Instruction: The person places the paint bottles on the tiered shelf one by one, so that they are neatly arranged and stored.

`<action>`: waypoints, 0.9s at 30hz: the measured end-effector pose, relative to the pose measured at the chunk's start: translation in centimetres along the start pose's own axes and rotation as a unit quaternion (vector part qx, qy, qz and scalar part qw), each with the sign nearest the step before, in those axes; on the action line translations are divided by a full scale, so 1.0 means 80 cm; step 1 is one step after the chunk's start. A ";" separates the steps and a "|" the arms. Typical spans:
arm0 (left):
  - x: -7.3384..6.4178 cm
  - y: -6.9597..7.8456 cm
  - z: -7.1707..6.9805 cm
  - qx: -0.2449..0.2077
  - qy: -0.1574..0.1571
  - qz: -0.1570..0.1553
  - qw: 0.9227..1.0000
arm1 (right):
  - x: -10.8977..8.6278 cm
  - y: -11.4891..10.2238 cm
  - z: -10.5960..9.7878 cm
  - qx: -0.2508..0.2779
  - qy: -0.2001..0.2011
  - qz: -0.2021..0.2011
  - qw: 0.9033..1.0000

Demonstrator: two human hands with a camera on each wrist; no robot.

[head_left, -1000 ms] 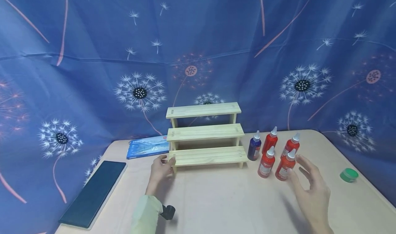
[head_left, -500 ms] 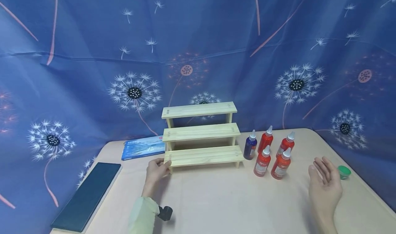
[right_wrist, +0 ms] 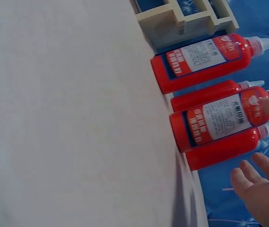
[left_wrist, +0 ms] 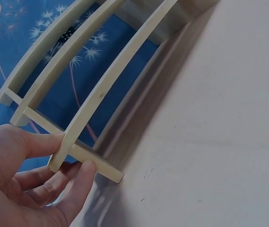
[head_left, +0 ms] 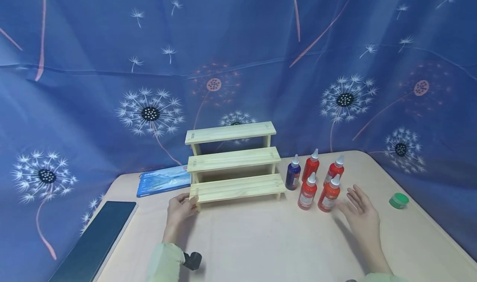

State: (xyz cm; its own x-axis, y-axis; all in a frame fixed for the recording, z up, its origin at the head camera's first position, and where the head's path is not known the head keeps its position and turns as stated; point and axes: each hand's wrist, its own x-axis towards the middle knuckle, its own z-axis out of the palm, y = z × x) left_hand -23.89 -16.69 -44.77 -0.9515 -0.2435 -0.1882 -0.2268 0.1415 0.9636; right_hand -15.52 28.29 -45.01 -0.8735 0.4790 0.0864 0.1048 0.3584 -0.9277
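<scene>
A three-step wooden display rack stands on the table, made of pale boards. With thumb and fingers, my left hand grips the left end of its lowest step; the left wrist view shows the thumb against that board. My right hand has loosely bent, spread fingers just right of the front right red bottle. In the right wrist view its thumb overlaps that bottle's upper part; whether they touch I cannot tell. Several red squeeze bottles with pale nozzle caps stand together, beside one dark blue bottle.
A green-lidded small jar sits at the right. Left of the rack lie a blue box and, nearer, a dark flat panel with a pale edge. A blue dandelion-print curtain hangs behind the table.
My right hand swung right, away from the bottles, then came back left beside the front right one. The left hand keeps its grip. The head view has turned slightly right.
</scene>
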 end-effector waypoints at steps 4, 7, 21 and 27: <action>0.000 0.000 -0.003 -0.010 0.001 -0.004 1.000 | 0.002 0.002 0.009 -0.019 -0.027 -0.004 0.999; -0.001 0.000 -0.004 -0.014 0.003 -0.006 1.000 | 0.005 0.002 0.015 -0.030 -0.041 -0.009 0.999; -0.003 0.001 -0.004 -0.013 0.001 -0.013 1.000 | 0.021 -0.008 0.034 -0.040 -0.063 -0.027 0.997; -0.003 0.001 0.000 -0.017 -0.003 -0.008 1.000 | 0.024 -0.003 0.036 -0.074 -0.056 -0.008 0.996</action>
State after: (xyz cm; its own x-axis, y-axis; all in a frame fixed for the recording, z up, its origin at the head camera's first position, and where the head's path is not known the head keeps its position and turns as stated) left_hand -23.65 -16.61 -44.63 -0.9491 -0.2395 -0.2046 -0.2348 0.1050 0.9664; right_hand -18.61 26.85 -45.64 -0.9223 0.3830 0.0522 0.1522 0.4840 -0.8617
